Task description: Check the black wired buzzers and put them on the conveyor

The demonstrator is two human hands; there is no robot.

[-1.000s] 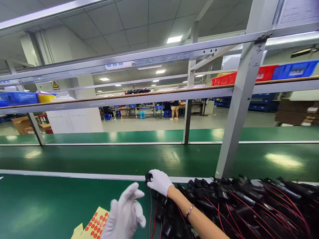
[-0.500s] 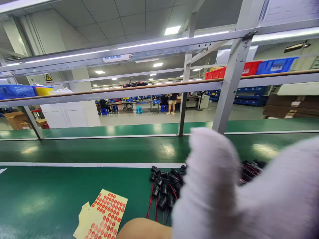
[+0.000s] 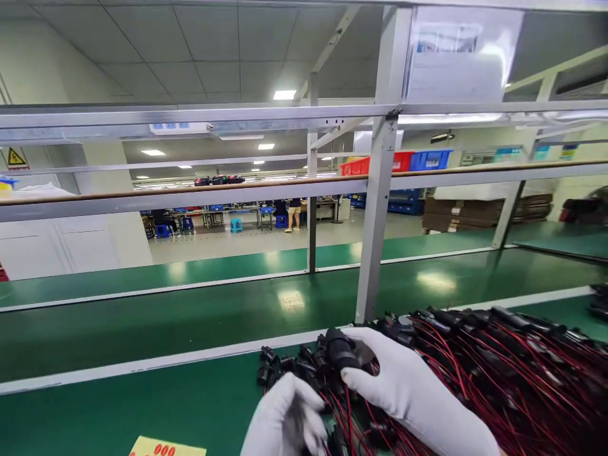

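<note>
My right hand [image 3: 399, 380], in a white glove, grips a black cylindrical part [image 3: 340, 349] with red wire between thumb and fingers. To its lower left is my left hand [image 3: 287, 415], also gloved, with its fingers curled; whether anything is inside them is hidden. Under and around both hands lie more black parts [image 3: 268, 364] with red wires. A large heap of black parts and red wires [image 3: 503, 361] spreads to the right. At the bottom edge shows part of a yellow sheet with red round stickers [image 3: 166, 448].
A metal post [image 3: 373, 253] stands just behind the parts, beside a green conveyor belt [image 3: 190, 323]. Red bins [image 3: 356, 166] and a blue bin [image 3: 430, 159] sit on the shelf beyond. People are at distant tables.
The view has turned right and shows more of the heap. The blurred white glove near the camera is gone; both gloved hands are now at the parts, the right one holding a black part.
</note>
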